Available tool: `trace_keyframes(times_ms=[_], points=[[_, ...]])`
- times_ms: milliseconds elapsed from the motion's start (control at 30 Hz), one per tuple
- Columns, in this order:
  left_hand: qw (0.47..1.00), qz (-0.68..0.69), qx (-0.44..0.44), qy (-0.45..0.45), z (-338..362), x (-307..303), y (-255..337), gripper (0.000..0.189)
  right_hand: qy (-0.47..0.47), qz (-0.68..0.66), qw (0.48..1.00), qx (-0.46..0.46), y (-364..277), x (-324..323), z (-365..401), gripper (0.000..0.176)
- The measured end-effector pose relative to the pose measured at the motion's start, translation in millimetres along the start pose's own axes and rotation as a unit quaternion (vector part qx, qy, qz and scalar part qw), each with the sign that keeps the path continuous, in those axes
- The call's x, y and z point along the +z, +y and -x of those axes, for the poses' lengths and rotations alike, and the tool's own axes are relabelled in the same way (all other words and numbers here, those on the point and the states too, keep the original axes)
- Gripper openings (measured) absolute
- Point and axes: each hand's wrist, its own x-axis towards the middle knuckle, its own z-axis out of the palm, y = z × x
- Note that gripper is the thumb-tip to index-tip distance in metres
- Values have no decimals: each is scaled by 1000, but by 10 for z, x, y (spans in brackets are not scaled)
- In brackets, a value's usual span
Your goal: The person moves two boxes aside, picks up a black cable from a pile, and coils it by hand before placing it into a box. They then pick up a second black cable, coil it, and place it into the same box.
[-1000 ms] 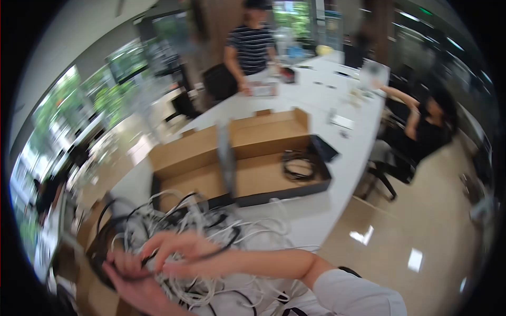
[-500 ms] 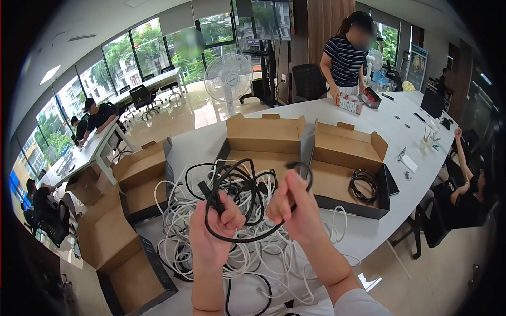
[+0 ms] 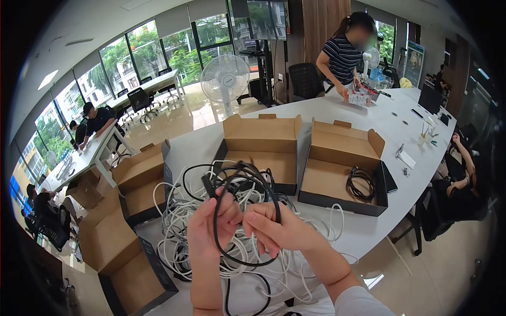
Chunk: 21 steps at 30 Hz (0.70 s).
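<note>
My left hand is closed around a black cable, whose dark connector sticks up above the fingers. The cable forms a round loop in front of me. Close against the left hand, my right hand has its fingers bent in on the same cable; the exact grip is partly hidden. Beneath both hands lies a tangled heap of white cables with some black ones mixed in.
Open cardboard boxes surround the heap: two at left, one at back centre, one at right holding a coiled black cable. A person handles packages across the white table. Another person sits at right.
My right hand has moved left and down, up against my left hand. The black cable has gone from a wide open curve to a rounder, more upright loop.
</note>
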Motion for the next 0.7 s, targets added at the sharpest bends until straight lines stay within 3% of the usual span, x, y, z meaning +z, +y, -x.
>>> trace_keyframes(times_ms=[67,167,300,467,533,700], points=[[999,22,36,-14,2,-60,27,13,48,54,997,7,-70,55,19,24],[995,45,90,-9,17,-58,44,13,142,28,981,-126,31,-8,-8,18],[990,36,139,5,42,-47,57,14,241,-33,942,-230,115,-138,-129,12],[982,-9,191,14,55,10,6,13,248,-183,931,-193,206,-139,-245,35],[984,6,180,15,54,7,-14,12,222,-284,919,-157,153,-130,-246,41],[995,11,91,27,26,30,-181,9,146,-341,926,-70,122,-174,-256,43]])
